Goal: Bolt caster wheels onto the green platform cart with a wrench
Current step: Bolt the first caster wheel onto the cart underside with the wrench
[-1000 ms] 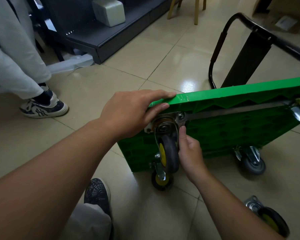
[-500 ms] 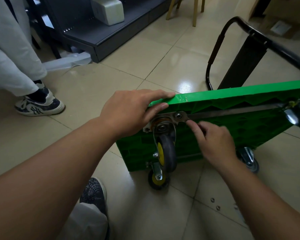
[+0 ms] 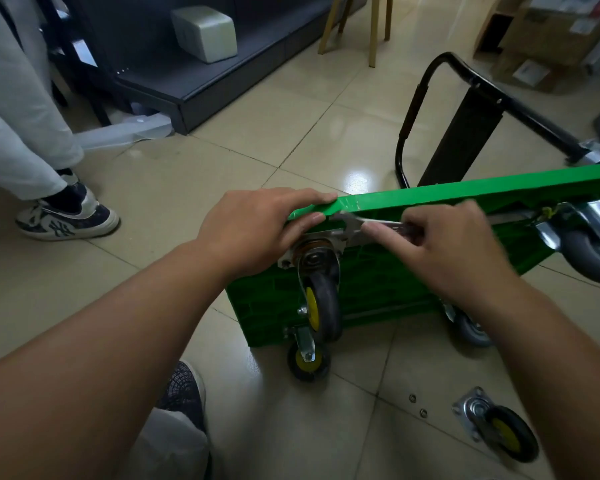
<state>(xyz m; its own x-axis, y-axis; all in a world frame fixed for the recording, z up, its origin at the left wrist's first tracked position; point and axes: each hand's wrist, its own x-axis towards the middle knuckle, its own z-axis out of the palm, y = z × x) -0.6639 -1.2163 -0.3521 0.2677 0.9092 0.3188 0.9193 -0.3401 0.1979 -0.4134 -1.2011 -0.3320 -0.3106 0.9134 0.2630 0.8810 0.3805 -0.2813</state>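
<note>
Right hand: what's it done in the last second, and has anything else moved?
The right hand rose from beside the caster wheel and now pinches a wrench, its head at the wheel's mounting plate. The left hand still grips the green cart by its top edge; cart and wheel stayed put.

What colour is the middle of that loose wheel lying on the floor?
The loose wheel has a yellow hub inside a black tyre; head view.

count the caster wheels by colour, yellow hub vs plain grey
yellow-hub casters: 3, upper, lower, loose
plain grey casters: 2, upper, lower
total: 5
</note>
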